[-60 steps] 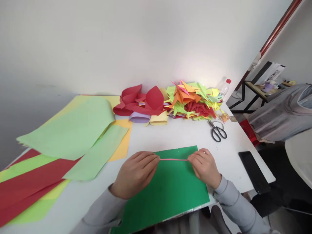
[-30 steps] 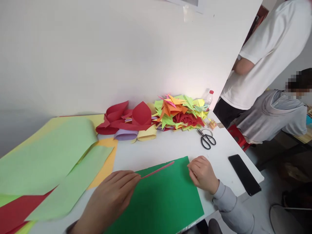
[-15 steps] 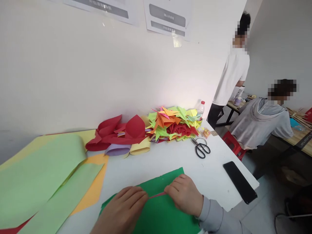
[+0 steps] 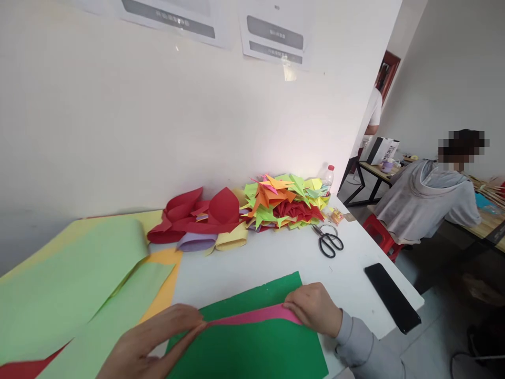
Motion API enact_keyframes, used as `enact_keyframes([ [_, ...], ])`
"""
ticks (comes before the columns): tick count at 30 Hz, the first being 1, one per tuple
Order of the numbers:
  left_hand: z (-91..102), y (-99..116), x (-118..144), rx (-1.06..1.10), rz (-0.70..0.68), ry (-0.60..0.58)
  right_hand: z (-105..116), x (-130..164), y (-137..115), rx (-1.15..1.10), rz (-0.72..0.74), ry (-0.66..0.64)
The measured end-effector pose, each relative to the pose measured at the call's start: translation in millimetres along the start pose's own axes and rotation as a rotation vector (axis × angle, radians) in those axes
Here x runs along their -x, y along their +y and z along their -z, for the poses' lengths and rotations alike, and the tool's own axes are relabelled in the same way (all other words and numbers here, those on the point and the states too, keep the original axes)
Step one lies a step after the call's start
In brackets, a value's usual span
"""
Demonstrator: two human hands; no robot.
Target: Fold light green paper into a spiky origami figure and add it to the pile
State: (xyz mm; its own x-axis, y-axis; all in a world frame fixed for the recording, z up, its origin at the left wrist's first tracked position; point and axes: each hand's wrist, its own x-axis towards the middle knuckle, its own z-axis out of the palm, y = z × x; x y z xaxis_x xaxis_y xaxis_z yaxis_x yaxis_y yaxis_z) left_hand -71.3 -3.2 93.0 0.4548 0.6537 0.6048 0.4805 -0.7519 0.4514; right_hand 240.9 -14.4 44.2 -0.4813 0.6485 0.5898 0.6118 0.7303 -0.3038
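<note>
A narrow pink paper strip point(image 4: 252, 317) stretches between my two hands, just over a green sheet of paper point(image 4: 252, 350) on the white table. My left hand point(image 4: 158, 337) pinches its left end between thumb and fingers. At the other end, my right hand point(image 4: 313, 309) is closed on the strip, which widens and curves there. The green sheet lies under both hands, its lower part cut off by the frame. Beyond my right hand, black-handled scissors point(image 4: 329, 243) rest on the table.
Light green paper point(image 4: 79, 279) covers the left side. Red rolled paper point(image 4: 223, 210) and a pile of folded paper pieces point(image 4: 276, 202) line the wall near a bottle point(image 4: 327, 180). A black phone-like slab point(image 4: 392, 297) lies at the right edge. A seated person point(image 4: 430, 200) is beyond.
My hands have moved apart, the left one leftward, so more of the pink strip shows. The standing person in the background has moved behind the wall's edge, and the view has shifted slightly.
</note>
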Motion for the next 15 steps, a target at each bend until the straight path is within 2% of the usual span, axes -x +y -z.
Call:
enact_keyframes([
  [1, 3.3, 2.0, -2.7, 0.044, 0.078, -0.042, 1.2, -0.3, 1.5, -0.080, -0.041, -0.027],
  [3, 6.1, 2.8, -6.9, 0.150, 0.253, 0.008, 2.9, -1.8, 4.8, -0.271, -0.223, -0.037],
  [4, 4.7, 1.9, -7.8, 0.234, 0.364, 0.097, 3.2, -3.0, 6.4, -0.375, -0.360, -0.006],
  [5, 1.1, 0.7, -7.9, 0.356, 0.443, 0.267, 3.1, -4.3, 7.5, -0.487, -0.518, 0.024],
  [6, -4.6, -0.2, -7.6, 0.464, 0.529, 0.380, 2.6, -5.7, 8.0, -0.612, -0.664, 0.037],
  [7, -12.3, 0.0, -7.2, 0.546, 0.601, 0.423, 1.6, -7.0, 7.5, -0.735, -0.776, 0.052],
  [8, -21.7, 1.6, -7.2, 0.611, 0.651, 0.381, 0.1, -8.4, 5.8, -0.845, -0.854, 0.061],
  [11, -53.5, 14.0, -12.8, 0.830, 0.741, 0.120, -6.6, -11.5, -5.2, -1.103, -0.984, 0.051],
  [12, -63.0, 19.0, -16.7, 0.899, 0.758, 0.085, -9.2, -12.1, -10.1, -1.164, -1.018, 0.034],
  [15, -81.9, 28.6, -29.6, 1.048, 0.797, 0.105, -16.4, -12.0, -22.7, -1.289, -1.108, -0.050],
])
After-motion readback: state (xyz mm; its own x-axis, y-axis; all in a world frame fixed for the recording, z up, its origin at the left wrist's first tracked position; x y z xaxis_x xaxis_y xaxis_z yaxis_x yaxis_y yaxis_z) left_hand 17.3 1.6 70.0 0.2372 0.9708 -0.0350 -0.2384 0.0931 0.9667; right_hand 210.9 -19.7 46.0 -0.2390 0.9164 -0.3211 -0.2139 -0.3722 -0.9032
